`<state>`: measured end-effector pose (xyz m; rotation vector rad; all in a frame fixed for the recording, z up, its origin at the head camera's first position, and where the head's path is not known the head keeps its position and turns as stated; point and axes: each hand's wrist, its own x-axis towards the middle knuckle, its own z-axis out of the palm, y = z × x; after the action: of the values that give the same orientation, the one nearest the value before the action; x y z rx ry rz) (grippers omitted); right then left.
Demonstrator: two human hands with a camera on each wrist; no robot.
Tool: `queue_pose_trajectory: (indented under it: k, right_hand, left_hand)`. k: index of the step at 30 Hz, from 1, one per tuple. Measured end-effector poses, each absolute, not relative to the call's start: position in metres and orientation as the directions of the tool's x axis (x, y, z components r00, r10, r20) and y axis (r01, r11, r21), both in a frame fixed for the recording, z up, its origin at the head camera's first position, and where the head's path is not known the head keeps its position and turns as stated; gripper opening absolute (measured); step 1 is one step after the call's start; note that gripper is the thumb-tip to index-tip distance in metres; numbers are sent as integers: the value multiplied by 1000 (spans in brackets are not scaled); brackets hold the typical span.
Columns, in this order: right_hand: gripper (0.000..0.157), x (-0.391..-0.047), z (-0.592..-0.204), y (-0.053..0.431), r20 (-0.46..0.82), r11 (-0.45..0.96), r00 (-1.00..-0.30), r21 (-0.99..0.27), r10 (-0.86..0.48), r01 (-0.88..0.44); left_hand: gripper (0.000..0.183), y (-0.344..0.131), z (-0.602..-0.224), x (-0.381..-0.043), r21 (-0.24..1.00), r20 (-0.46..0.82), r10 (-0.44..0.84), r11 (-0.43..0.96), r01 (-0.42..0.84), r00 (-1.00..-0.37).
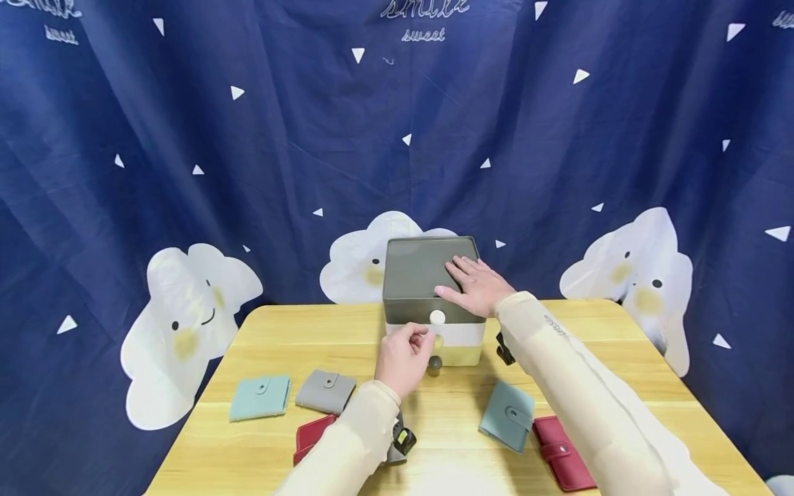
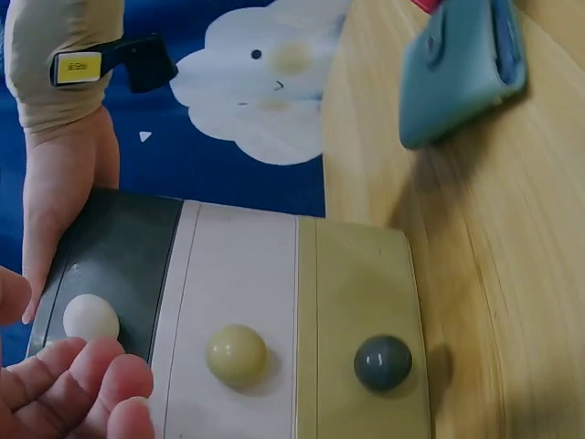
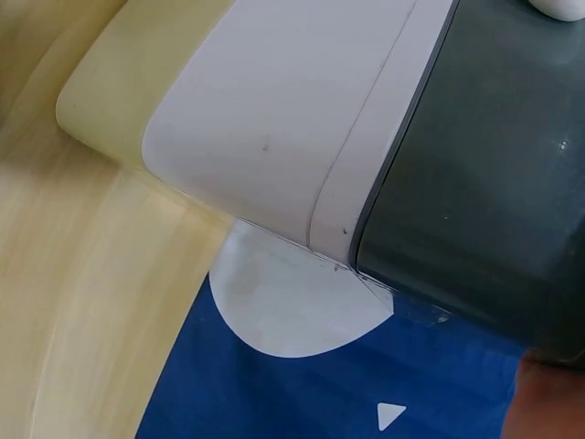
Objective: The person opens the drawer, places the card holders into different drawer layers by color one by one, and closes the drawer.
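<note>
A small three-drawer box (image 1: pixel 417 265) stands at the back of the table, with a dark grey top section, a white middle and a yellow-green bottom. My right hand (image 1: pixel 476 284) rests on the right part of its lid, fingers spread. The left hand (image 1: pixel 406 357) is in front of the drawers with bent fingers. In the left wrist view its fingertips (image 2: pixel 123 375) are right by the white knob (image 2: pixel 91 318) of the top drawer. A yellow-green knob (image 2: pixel 236 354) and a dark grey knob (image 2: pixel 383 363) sit on the lower drawers. All drawers look pushed in.
Left on the table lie a light blue wallet (image 1: pixel 260 397), a grey wallet (image 1: pixel 325 391) and a red wallet (image 1: pixel 310 435), partly behind the left sleeve. A blue-green wallet (image 1: pixel 507 415) and another red wallet (image 1: pixel 563 455) lie near the right forearm. A blue curtain (image 1: pixel 397 138) hangs behind.
</note>
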<state>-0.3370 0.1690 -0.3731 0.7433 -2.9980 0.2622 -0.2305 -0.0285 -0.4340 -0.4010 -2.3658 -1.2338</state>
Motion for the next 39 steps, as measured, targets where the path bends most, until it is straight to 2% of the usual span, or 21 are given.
queue_pose_trajectory:
  k: [5, 10, 13, 17, 31, 39]
  right_hand:
    - [88, -338, -373, 168, 81, 871, -883, -144, -463, -470]
    - [88, -338, -371, 167, 90, 871, -882, -141, -462, -470]
    - [88, -338, -372, 166, 94, 872, -883, -137, -460, -470]
    - [89, -338, -372, 165, 93, 872, -883, -139, -461, -470]
    - [88, -337, -372, 165, 74, 881, -891, -137, -447, -453]
    - [89, -337, -373, 166, 67, 884, -895, -140, -442, -447]
  left_hand:
    - [18, -25, -431, -235, 796, 387, 7, 502, 338, -922]
    - [30, -21, -428, -242, 917, 192, 13, 354, 184, -981]
    - [39, -18, -427, -246, 967, 66, 46, 242, 75, -997]
    - [47, -16, -428, -251, 992, -35, 86, 122, -25, -996]
    - [52, -10, -437, -267, 950, -185, 236, -205, -235, -954]
    - [46, -9, -440, -269, 937, -185, 252, -245, -248, -950]
